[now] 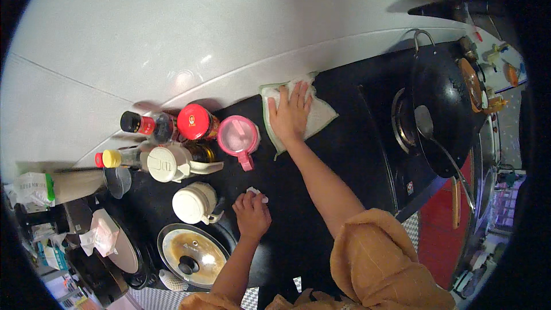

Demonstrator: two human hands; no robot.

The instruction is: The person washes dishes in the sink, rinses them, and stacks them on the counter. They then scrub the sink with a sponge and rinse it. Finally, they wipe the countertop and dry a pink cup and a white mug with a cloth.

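My right hand point(290, 116) lies flat on a pale cloth with a green edge point(320, 114), fingers spread. The cloth is on the black countertop point(292, 215), up against the foot of the white wall. Lower and to the left, my left hand point(252, 215) rests on the countertop with its fingers curled around a small white wad point(254, 190), perhaps tissue; most of it is hidden. Between the hands and to their left stands a clear jar with a pink lid and handle point(238, 136). A cream lidded jar with a handle point(196, 202) is beside my left hand.
A red-lidded jar point(193, 121), a cream pitcher point(165, 163) and several bottles crowd the left along the wall. A glass lid point(193, 258) lies nearer me. At right, a black wok point(447, 94) holding a metal ladle point(425, 122) sits by a gas burner point(401, 120).
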